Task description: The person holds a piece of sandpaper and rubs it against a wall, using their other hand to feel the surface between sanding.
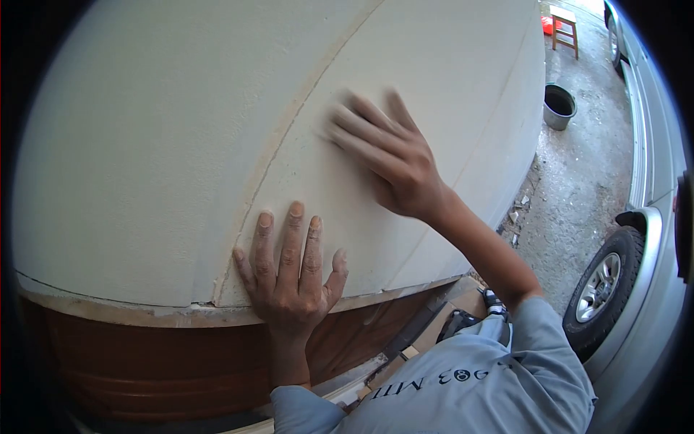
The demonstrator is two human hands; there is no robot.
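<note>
A large off-white panel (166,166) fills most of the head view, with a rough beige seam (293,119) running up across it. My left hand (289,271) lies flat near the panel's lower edge, just right of the seam. Its fingers are spread, and whitish dust coats the fingertips. Further up and to the right, my right hand (394,155) is over the same panel with its fingers stretched out and smeared by motion. Nothing shows in either hand, though the right palm is hidden.
Below the panel's edge is a reddish-brown paneled surface (130,362). On the concrete ground (571,173) to the right stand a dark bucket (559,106) and a wooden stool (564,29) near something red. A silver vehicle with a black tire (603,282) lines the right side.
</note>
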